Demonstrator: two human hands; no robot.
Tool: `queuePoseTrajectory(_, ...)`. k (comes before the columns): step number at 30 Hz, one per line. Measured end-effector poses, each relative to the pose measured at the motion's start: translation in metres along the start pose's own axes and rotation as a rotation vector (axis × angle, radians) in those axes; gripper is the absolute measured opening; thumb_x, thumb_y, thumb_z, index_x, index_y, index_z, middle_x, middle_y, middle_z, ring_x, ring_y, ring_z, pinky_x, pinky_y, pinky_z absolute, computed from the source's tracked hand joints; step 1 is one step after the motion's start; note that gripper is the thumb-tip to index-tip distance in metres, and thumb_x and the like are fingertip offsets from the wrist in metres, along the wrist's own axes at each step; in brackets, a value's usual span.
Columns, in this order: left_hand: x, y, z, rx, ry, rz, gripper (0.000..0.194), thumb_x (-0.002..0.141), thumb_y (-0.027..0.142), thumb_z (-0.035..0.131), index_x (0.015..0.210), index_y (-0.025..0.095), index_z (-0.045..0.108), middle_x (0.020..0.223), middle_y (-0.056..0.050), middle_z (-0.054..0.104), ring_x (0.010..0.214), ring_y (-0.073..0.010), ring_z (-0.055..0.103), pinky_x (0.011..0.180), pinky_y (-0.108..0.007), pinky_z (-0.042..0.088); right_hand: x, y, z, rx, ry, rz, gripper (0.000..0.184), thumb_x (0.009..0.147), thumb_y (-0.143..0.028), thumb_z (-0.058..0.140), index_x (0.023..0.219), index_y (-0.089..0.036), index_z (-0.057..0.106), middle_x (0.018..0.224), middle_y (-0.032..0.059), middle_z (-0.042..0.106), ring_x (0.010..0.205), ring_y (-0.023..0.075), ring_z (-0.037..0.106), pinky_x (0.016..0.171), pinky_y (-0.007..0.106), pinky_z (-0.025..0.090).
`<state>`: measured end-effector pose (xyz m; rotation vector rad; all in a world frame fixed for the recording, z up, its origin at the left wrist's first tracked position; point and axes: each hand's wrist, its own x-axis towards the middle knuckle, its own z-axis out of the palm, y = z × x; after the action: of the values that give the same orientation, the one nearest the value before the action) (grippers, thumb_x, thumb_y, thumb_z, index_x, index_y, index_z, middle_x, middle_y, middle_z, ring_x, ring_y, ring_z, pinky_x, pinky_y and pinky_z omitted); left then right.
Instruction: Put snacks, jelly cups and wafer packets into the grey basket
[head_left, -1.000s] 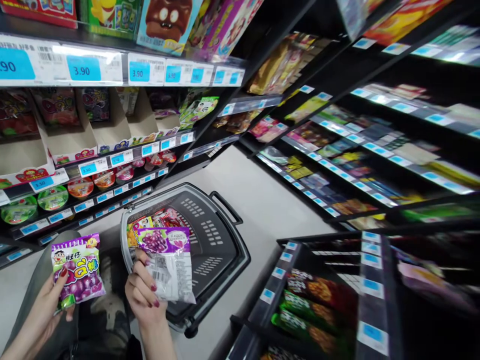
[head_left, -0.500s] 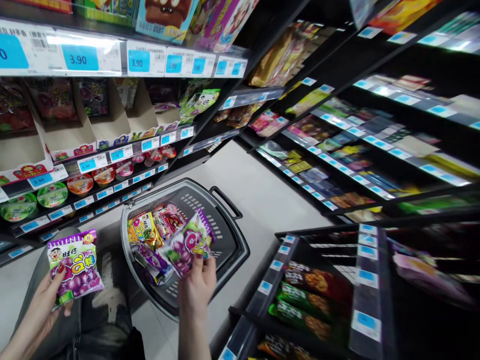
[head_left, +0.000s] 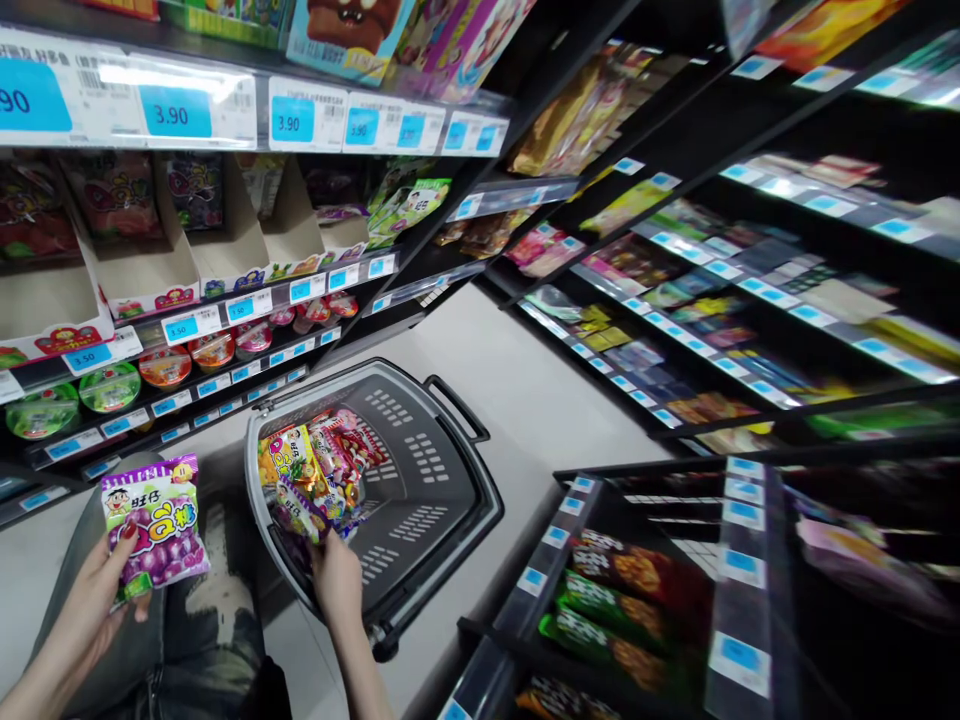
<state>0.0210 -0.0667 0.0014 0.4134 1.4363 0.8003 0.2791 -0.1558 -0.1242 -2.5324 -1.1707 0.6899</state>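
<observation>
At eight o'clock, above jeans-clad leg (head_left: 180, 650), left hand (head_left: 106, 585) pinching grape gummy packet (head_left: 157, 535), thumb on front, fingers behind. At seven o'clock, right hand (head_left: 335, 575) inside grey shopping basket (head_left: 394, 490), pinching edge of purple-topped packet (head_left: 300, 515); fingertips partly hidden. Yellow packet (head_left: 300, 460) just beside it at twelve o'clock, red packets (head_left: 349, 440) at one. Step in hand, seemingly: setting purple-topped packet among others. Next move likely calls for loosening right pinch, then bringing left packet across toward three o'clock.

Snack bags (head_left: 289, 455) lie in the basket (head_left: 450, 510) on the floor (head_left: 510, 385) between shelves (head_left: 516, 622).
</observation>
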Motion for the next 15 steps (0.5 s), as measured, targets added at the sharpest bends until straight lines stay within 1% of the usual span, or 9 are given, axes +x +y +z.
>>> queuePoseTrajectory(3, 0.002, -0.003, -0.002, -0.003, -0.004, -0.018, 0.044, 0.056, 0.045, 0.074, 0.087, 0.019, 0.056, 0.050, 0.006, 0.058, 0.028, -0.0077, 0.045, 0.027, -0.018, 0.036, 0.007, -0.001, 0.005, -0.074, -0.092, 0.059, 0.021, 0.079, -0.019, 0.048, 0.088, -0.009, 0.065, 0.079, 0.0206, 0.067, 0.075, 0.0283, 0.064, 0.066, 0.033, 0.042)
queuePoseTrajectory(5, 0.004, -0.005, -0.003, -0.008, -0.027, -0.024, 0.045, 0.059, 0.043, 0.072, 0.093, 0.019, 0.055, 0.053, 0.005, 0.061, 0.028, -0.0087, 0.046, 0.027, -0.019, 0.036, 0.012, -0.001, 0.002, -0.109, -0.148, 0.070, 0.018, 0.079, -0.018, 0.050, 0.082, -0.009, 0.066, 0.079, 0.0215, 0.067, 0.076, 0.0281, 0.065, 0.066, 0.032, 0.042)
queuePoseTrajectory(7, 0.005, -0.007, -0.005, -0.011, -0.068, -0.015, 0.047, 0.062, 0.042, 0.071, 0.099, 0.019, 0.053, 0.060, 0.003, 0.065, 0.029, -0.0098, 0.048, 0.028, -0.022, 0.039, 0.015, 0.000, -0.008, -0.127, -0.204, 0.064, 0.014, 0.076, -0.018, 0.054, 0.077, -0.011, 0.066, 0.077, 0.0193, 0.068, 0.076, 0.0277, 0.065, 0.065, 0.030, 0.042)
queuePoseTrajectory(9, 0.006, -0.009, -0.006, -0.014, -0.107, 0.001, 0.050, 0.063, 0.043, 0.070, 0.102, 0.018, 0.051, 0.069, -0.001, 0.068, 0.029, -0.0121, 0.052, 0.030, -0.026, 0.043, 0.014, -0.001, -0.027, -0.148, -0.250, 0.063, 0.011, 0.073, -0.020, 0.057, 0.075, -0.013, 0.066, 0.072, 0.0164, 0.068, 0.074, 0.0278, 0.065, 0.062, 0.030, 0.042)
queuePoseTrajectory(10, 0.006, -0.009, -0.006, -0.016, -0.123, 0.013, 0.052, 0.063, 0.044, 0.070, 0.103, 0.018, 0.050, 0.072, -0.003, 0.068, 0.030, -0.0135, 0.053, 0.031, -0.028, 0.046, 0.012, -0.005, -0.039, -0.133, -0.239, 0.067, 0.012, 0.073, -0.022, 0.057, 0.076, -0.015, 0.065, 0.072, 0.0150, 0.068, 0.073, 0.0275, 0.065, 0.062, 0.030, 0.042)
queuePoseTrajectory(11, 0.006, -0.010, -0.007, -0.021, -0.136, 0.024, 0.053, 0.062, 0.045, 0.070, 0.103, 0.017, 0.050, 0.075, -0.004, 0.069, 0.030, -0.0146, 0.054, 0.032, -0.030, 0.047, 0.008, -0.010, -0.051, -0.078, -0.196, 0.064, 0.014, 0.074, -0.025, 0.056, 0.080, -0.016, 0.064, 0.075, 0.0135, 0.069, 0.073, 0.0267, 0.065, 0.063, 0.030, 0.043)
queuePoseTrajectory(12, 0.005, -0.011, -0.006, -0.029, -0.144, 0.032, 0.054, 0.062, 0.045, 0.071, 0.103, 0.016, 0.051, 0.078, -0.005, 0.069, 0.032, -0.0155, 0.056, 0.033, -0.031, 0.048, 0.003, -0.019, -0.062, 0.030, -0.131, 0.050, 0.018, 0.076, -0.030, 0.054, 0.085, -0.018, 0.063, 0.079, 0.0121, 0.069, 0.074, 0.0257, 0.064, 0.065, 0.031, 0.044)
queuePoseTrajectory(14, 0.005, -0.013, -0.005, -0.048, -0.161, 0.035, 0.053, 0.060, 0.043, 0.073, 0.101, 0.016, 0.053, 0.083, -0.007, 0.070, 0.039, -0.0179, 0.060, 0.037, -0.031, 0.050, -0.013, -0.044, -0.076, 0.387, -0.021, -0.020, 0.027, 0.077, -0.041, 0.052, 0.091, -0.020, 0.060, 0.088, 0.0097, 0.068, 0.080, 0.0237, 0.063, 0.072, 0.032, 0.046)
queuePoseTrajectory(15, 0.005, -0.014, -0.003, -0.051, -0.172, 0.029, 0.052, 0.060, 0.042, 0.073, 0.100, 0.016, 0.054, 0.085, -0.008, 0.070, 0.045, -0.0196, 0.063, 0.039, -0.031, 0.051, -0.023, -0.060, -0.077, 0.592, -0.025, -0.073, 0.032, 0.077, -0.046, 0.052, 0.093, -0.020, 0.059, 0.090, 0.0093, 0.067, 0.083, 0.0233, 0.062, 0.076, 0.032, 0.047)
